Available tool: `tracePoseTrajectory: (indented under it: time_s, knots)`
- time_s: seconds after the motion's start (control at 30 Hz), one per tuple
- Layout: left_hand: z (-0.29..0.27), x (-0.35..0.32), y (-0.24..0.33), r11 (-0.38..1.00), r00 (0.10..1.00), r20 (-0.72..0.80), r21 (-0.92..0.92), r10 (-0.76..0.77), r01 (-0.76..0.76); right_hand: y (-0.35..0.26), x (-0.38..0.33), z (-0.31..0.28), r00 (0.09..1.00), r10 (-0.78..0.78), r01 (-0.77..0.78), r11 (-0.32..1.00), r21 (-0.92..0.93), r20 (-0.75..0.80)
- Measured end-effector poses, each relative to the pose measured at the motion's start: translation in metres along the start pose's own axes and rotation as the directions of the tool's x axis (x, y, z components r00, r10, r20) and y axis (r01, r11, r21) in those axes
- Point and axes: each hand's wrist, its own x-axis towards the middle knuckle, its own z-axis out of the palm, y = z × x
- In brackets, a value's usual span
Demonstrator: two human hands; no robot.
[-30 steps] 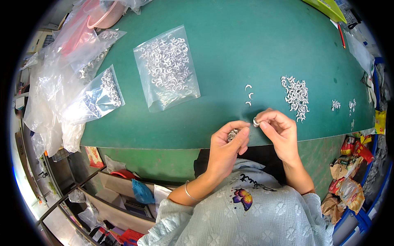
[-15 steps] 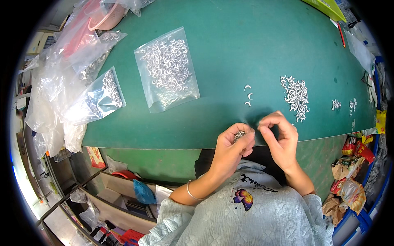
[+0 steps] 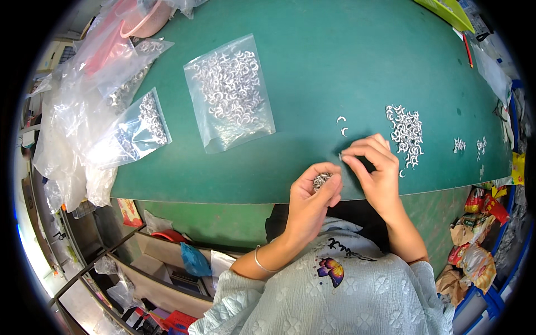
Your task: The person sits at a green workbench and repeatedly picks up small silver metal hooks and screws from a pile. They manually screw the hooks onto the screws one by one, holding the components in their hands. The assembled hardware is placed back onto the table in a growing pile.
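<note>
In my left hand [image 3: 310, 202], closed near the table's front edge, is a cluster of small silvery crescent-shaped pieces [image 3: 321, 181]. Just to its right, my right hand [image 3: 378, 173] pinches one small silvery crescent piece [image 3: 341, 157] between thumb and fingertips; most of it is hidden. Beyond the fingers, two loose crescents [image 3: 344, 132] lie on the green table [image 3: 301, 84]. A larger heap of crescents [image 3: 406, 134] sits beyond and right of my right hand, with a single one [image 3: 402, 173] close to that hand.
A flat clear bag of crescents [image 3: 229, 95] lies left of centre, and a smaller bag [image 3: 139, 128] farther left beside crumpled plastic. At the right are two small piles [image 3: 459, 145]. A pink basket [image 3: 147, 21] stands far left, a green tray [image 3: 446, 12] far right.
My right hand has moved away from my left, out over the table, and one of the three loose crescents has left its spot. My left hand has stayed nearly still, still holding its cluster.
</note>
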Motion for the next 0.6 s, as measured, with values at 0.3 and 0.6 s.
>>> tracePoseTrajectory:
  time_s: [0.3, 0.6]
  knots:
    - [0.001, 0.000, 0.003, 0.919, 0.986, 0.084, 0.359, 0.143, -0.164, -0.016, -0.007, -0.023, 0.990, 0.042, -0.059, 0.991, 0.123, 0.136]
    - [0.001, 0.000, 0.004, 0.983, 0.998, 0.059, 0.180, 0.029, -0.039, -0.021, -0.010, -0.022, 0.999, -0.040, 0.038, 0.993, 0.116, 0.016]
